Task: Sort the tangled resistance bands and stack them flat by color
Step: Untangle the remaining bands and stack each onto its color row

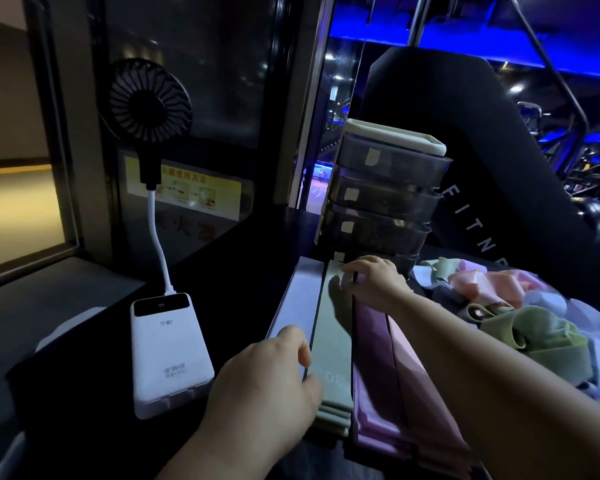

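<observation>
Your left hand (271,372) pinches the near end and your right hand (371,282) the far end of the green band (333,334) atop its stack on the surface (243,271), beside the lavender stack (298,296), purple stack (374,358) and pink stack (416,375), while the tangled pile (520,313) at your right looks largely unsorted.

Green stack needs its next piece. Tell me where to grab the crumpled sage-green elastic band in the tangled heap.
Pinch the crumpled sage-green elastic band at its raised fold, coming from above: it seems to lie on top of the tangled heap, and that fold stands clear of the lavender bands beside it.
</observation>
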`<move>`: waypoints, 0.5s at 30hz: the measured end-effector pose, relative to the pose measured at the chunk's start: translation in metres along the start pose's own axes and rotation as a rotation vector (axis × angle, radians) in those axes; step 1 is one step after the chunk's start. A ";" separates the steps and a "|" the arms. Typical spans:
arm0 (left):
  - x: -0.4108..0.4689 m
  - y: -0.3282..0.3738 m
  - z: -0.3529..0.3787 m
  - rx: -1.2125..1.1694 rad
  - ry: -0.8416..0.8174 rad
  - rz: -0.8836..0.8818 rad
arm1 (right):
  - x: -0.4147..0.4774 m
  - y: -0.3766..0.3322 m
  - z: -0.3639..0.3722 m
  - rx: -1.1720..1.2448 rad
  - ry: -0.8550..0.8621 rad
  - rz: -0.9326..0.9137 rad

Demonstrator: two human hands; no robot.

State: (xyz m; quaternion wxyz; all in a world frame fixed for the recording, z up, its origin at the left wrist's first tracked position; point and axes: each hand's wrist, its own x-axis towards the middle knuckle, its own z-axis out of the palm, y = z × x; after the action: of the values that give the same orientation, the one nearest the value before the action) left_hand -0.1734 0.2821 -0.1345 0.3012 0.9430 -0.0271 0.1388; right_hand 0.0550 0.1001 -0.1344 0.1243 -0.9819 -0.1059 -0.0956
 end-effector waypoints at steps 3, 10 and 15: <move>0.002 0.002 -0.003 -0.001 0.033 -0.009 | -0.004 0.003 -0.003 0.037 0.004 -0.021; 0.001 0.012 -0.004 0.013 0.089 -0.005 | -0.030 0.015 -0.016 0.063 0.032 -0.061; -0.002 0.031 0.002 0.008 0.063 -0.005 | -0.069 0.028 -0.035 0.071 0.048 -0.063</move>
State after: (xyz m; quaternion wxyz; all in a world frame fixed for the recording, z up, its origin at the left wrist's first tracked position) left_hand -0.1792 0.2558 -0.1189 0.2986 0.9394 -0.0149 0.1677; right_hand -0.0106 0.0512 -0.1224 0.1586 -0.9705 -0.1372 -0.1190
